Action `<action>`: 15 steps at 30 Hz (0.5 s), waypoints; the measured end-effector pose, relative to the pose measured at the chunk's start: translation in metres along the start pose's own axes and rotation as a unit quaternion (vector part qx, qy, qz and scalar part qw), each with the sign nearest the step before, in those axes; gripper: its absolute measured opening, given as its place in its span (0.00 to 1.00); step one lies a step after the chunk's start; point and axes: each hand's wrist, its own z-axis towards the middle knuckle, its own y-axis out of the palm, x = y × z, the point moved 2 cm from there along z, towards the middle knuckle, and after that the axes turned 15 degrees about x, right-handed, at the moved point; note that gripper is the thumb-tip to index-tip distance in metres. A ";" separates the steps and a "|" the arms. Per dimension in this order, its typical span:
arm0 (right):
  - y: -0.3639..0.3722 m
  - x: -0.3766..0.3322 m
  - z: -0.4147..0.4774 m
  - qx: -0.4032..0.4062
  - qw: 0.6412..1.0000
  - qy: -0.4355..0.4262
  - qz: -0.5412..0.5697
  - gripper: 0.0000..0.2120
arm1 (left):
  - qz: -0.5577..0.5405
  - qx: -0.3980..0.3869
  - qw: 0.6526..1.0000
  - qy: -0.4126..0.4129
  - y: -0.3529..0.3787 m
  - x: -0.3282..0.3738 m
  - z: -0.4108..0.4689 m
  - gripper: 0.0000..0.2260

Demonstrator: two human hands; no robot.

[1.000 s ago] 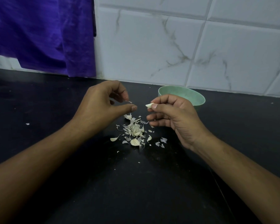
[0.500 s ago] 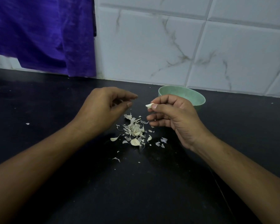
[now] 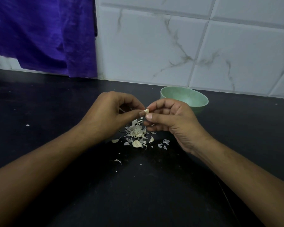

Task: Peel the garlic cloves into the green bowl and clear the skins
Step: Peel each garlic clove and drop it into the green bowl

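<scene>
The person's right hand (image 3: 172,118) is holding a small pale garlic clove (image 3: 146,110) above the black stone desk (image 3: 56,112). Its grip is clamped on the clove between the thumb tip below and the forefinger above, while the other fingers are curling into the palm. The left hand (image 3: 111,110) is meeting it from the other side, with thumb and forefinger closing on the clove's near end so that both grips are pinched together on the same piece. The two hands are touching at their fingertips, raised a little over the desk.

Directly beneath them a loose heap of thin whitish garlic skins (image 3: 136,131) is lying on the desk, with smaller flakes scattering out towards the person and to the right. At the near edge of the heap a larger cream-coloured piece (image 3: 137,143) is resting; it may be a whole clove or only a big curl of skin, as the view is too dim to tell. One stray white flake (image 3: 27,125) is sitting well apart on the left.

The round pale green bowl (image 3: 203,104) is standing upright just behind the right hand, near the white marble-veined tiled wall (image 3: 154,46). Its contents are hidden from this angle. A purple cloth (image 3: 43,33) is hanging over the wall at the far left, its hem reaching down to the back of the desk.
</scene>
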 end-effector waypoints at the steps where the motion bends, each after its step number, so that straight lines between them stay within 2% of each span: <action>1: 0.000 0.000 0.000 -0.001 1.000 -0.002 0.000 0.09 | -0.007 -0.002 1.000 -0.006 0.000 0.000 0.000 0.06; 8: 0.001 -0.002 0.000 0.005 1.000 -0.014 -0.001 0.09 | -0.082 0.004 0.994 -0.069 0.001 -0.005 0.002 0.05; 15: 0.002 -0.001 -0.001 0.002 0.999 -0.033 -0.022 0.05 | -0.104 -0.008 0.991 -0.084 0.003 -0.006 0.001 0.03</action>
